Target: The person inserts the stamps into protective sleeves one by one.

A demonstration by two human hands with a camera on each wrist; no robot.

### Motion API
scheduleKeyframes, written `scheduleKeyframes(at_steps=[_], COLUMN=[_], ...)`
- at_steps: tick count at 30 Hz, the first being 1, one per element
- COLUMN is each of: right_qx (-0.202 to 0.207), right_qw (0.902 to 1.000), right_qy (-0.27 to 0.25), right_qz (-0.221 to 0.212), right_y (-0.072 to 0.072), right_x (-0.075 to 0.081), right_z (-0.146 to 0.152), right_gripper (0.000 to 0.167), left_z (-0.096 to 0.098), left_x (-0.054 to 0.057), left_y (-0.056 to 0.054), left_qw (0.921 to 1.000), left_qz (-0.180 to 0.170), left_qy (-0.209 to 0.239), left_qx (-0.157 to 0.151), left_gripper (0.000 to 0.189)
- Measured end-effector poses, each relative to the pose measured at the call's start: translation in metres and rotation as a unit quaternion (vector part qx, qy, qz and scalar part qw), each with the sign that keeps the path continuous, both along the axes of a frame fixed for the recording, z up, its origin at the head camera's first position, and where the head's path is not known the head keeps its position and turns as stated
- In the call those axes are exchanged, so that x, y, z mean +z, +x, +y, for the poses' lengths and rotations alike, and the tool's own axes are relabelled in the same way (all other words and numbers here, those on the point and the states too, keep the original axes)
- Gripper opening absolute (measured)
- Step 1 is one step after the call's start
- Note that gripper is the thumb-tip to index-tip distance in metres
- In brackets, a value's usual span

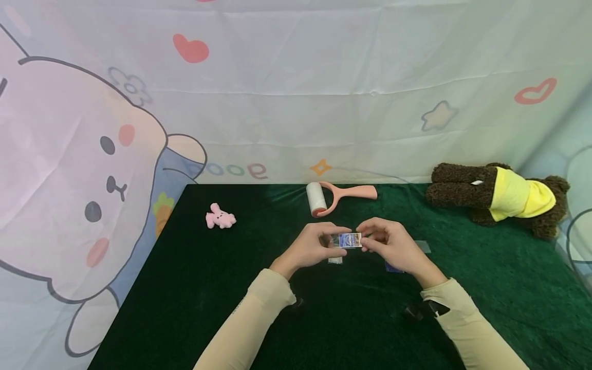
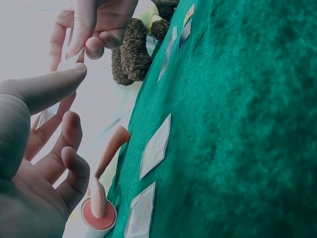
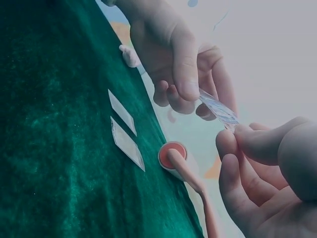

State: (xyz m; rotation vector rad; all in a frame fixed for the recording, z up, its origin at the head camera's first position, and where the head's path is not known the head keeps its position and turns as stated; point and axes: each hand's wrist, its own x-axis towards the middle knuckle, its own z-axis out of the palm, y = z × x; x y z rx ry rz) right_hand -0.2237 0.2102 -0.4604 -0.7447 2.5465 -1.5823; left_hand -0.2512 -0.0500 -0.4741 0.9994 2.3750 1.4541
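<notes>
A small printed card (image 1: 350,240), blue with a pale border, is held up in front of me above the table. Clear plastic like a card sleeve (image 3: 218,110) shows around it in the right wrist view. My left hand (image 1: 316,245) pinches its left end between thumb and fingers. At the right end, my right hand (image 1: 393,244) grips the edge with thumb and fingertip. Beneath the hands, two flat pale rectangular pieces (image 2: 156,144) lie on the cloth. A blue card (image 1: 393,267) is partly hidden under my right wrist, with a clear flat piece (image 1: 423,246) near it.
Dark green cloth (image 1: 208,308) covers the table. A lint roller (image 1: 316,199) with a pink handle lies at the back edge. The small pink plush toy (image 1: 221,218) is at back left, and a brown teddy bear (image 1: 467,192) in yellow lies at back right, before a printed curtain (image 1: 296,61).
</notes>
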Motion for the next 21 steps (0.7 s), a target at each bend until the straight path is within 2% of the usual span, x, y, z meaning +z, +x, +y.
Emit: scheduleKeyframes(at_steps=[8,16,21], right_qx=[0.001,0.002,0.007], right_qw=[1.0000,1.0000,0.9997], right_qy=[0.001,-0.008,-0.018], right_qz=[0.004,-0.001,-0.012], right_y=[-0.0005,0.0004,0.0012], right_x=[0.0011,-0.0002,-0.0023], right_z=[-0.0017,-0.0004,-0.0005], right_gripper=[0.026,0.026,0.026], left_z=[0.0017,0.0012,0.0026], left_x=[-0.0005,0.0007,0.0014], left_y=[-0.0005,0.0010,0.0015], left_qw=[0.9999,1.0000,0.9999], left_qz=[0.000,-0.004,-0.015], left_qy=[0.003,-0.002,0.002], left_qx=[-0.010,0.005,0.000], left_gripper=[0.047,0.047,0.047])
